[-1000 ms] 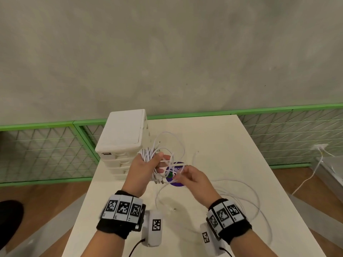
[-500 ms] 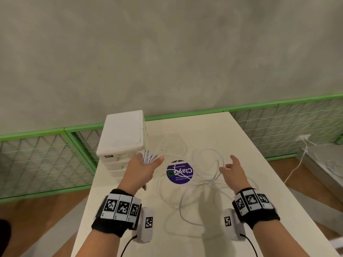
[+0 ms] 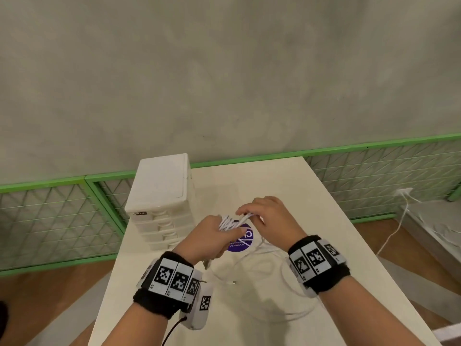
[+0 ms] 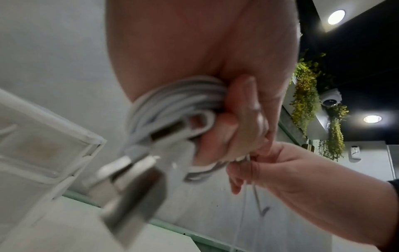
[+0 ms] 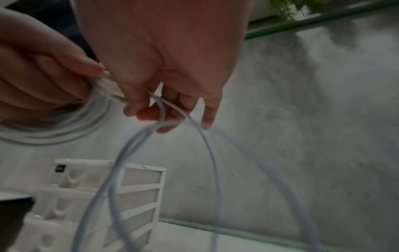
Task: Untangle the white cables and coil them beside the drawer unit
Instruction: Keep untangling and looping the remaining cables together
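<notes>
Nearest the wearer, slack loops of the white cables (image 3: 264, 260) lie on the surface (image 3: 311, 196), trailing under the right wrist. Above them both hands meet over a purple sticker (image 3: 239, 244).

The left hand (image 3: 207, 237) has its fingers curled round a wound bundle (image 4: 172, 100) of cable turns; the left wrist view shows the turns clamped against the palm, with metal plug ends (image 4: 129, 179) hanging below, blurred. The right hand (image 3: 272, 218) pinches loose strands (image 5: 164, 109) between thumb and fingers, the little finger extended; two strands appear to drop from it in arcs.

Assessment: the step in hand is winding slack onto the bundle. To do it well, the right hand should feed one even turn at a time and let the cable slide through a light pinch, while the left holds the existing turns firmly so none slips. Crossed loops on the surface should be freed before being drawn up.

Count: two hands, one bundle, one sticker. At least two plug ends show; the number of separate cables cannot be told.

Farthest, one white drawer unit (image 3: 162, 203) with four drawers stands at the surface's left rear, beside the hands.
</notes>
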The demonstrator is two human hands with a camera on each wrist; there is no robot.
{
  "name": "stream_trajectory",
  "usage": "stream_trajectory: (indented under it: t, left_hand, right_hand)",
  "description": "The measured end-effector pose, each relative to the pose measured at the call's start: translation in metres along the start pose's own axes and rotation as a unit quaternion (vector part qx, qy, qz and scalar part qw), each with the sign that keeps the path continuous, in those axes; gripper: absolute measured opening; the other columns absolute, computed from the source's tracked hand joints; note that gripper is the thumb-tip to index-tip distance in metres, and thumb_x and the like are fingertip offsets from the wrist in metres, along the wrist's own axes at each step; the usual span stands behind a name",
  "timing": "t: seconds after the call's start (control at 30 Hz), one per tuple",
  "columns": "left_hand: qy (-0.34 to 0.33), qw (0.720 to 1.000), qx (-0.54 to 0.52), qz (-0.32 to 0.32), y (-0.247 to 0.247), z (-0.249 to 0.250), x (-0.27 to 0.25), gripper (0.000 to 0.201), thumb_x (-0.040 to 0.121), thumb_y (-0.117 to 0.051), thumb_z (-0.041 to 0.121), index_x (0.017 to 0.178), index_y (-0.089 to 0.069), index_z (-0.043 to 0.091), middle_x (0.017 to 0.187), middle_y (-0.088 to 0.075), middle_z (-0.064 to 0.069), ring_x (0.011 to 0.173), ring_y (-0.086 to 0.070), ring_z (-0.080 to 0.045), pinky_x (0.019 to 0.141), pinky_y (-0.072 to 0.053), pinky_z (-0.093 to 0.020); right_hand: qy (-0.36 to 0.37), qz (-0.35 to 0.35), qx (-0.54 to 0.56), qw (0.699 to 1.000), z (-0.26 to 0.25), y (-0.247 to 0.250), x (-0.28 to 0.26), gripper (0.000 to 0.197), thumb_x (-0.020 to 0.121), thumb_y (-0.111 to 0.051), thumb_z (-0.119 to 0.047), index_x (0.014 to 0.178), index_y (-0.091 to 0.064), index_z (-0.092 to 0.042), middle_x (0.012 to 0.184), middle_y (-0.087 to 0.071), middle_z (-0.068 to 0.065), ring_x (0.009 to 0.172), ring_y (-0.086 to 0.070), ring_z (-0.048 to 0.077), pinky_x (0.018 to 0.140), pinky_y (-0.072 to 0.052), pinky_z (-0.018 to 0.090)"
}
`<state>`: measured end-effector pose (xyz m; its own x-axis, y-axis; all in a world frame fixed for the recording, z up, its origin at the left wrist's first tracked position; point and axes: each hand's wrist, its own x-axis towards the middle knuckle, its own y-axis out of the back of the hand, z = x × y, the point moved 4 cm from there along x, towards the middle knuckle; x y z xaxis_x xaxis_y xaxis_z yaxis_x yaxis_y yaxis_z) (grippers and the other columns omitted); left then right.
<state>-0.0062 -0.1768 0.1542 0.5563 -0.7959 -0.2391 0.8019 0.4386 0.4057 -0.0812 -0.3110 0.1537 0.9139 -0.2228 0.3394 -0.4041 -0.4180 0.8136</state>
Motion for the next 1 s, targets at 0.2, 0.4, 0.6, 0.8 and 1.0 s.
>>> stream_trajectory:
  t: [0.2,0.4,0.6,0.8,1.0]
  left_hand:
    - [-0.043,0.975,-0.199,-0.094,-0.021,0.023,-0.012,0.034,0.092,-0.060,0.027,0.065,-0.046,0.011,0.048,-0.028,0.001,0.038,-0.020,-0.010,0.039,-0.018,-0.017]
    - [-0.134,0.903,-0.406,-0.049,-0.013,0.064,-0.002,0.035,0.090,-0.046,0.039,0.074,-0.054,0.009,0.038,-0.028,0.009,0.027,-0.024,-0.005,0.036,-0.018,-0.015]
    - [-0.204,0.774,-0.579,0.155,0.034,0.086,0.018,0.026,0.100,-0.037,0.028,0.084,-0.052,0.014,0.047,-0.036,0.009,0.038,-0.035,-0.005,0.041,-0.035,-0.016]
    - [-0.236,0.849,-0.251,0.401,0.054,0.043,0.032,0.012,0.101,-0.041,0.015,0.090,-0.044,0.015,0.064,-0.045,0.001,0.054,-0.043,-0.011,0.053,-0.040,-0.023]
    - [-0.086,0.967,0.111,0.215,0.022,0.014,0.051,0.025,0.098,-0.048,0.028,0.085,-0.053,0.007,0.055,-0.054,-0.004,0.044,-0.050,-0.012,0.051,-0.042,-0.025]
  right_hand:
    - [-0.035,-0.040,0.092,0.994,0.014,0.013,0.020,0.043,0.080,-0.052,0.008,0.112,-0.063,-0.018,0.093,-0.064,-0.005,0.090,-0.064,0.015,0.075,-0.046,0.016]
    - [-0.141,-0.132,0.103,0.976,0.019,-0.034,0.009,0.023,0.095,-0.043,-0.016,0.097,-0.062,-0.003,0.090,-0.067,0.011,0.081,-0.060,0.026,0.074,-0.045,0.031]
    - [-0.113,-0.241,0.118,0.957,0.029,-0.070,-0.036,0.027,0.095,-0.042,-0.021,0.073,-0.054,-0.031,0.074,-0.061,-0.012,0.081,-0.057,0.014,0.069,-0.039,0.018]
    - [-0.025,-0.177,0.098,0.979,0.024,-0.038,-0.030,0.015,0.092,-0.053,-0.026,0.094,-0.066,-0.017,0.092,-0.068,0.002,0.086,-0.058,0.016,0.076,-0.042,0.027]
    - [0.013,-0.014,0.189,0.982,0.013,0.015,-0.013,0.021,0.089,-0.041,-0.025,0.089,-0.061,-0.031,0.073,-0.062,-0.011,0.075,-0.058,0.008,0.074,-0.045,0.023]
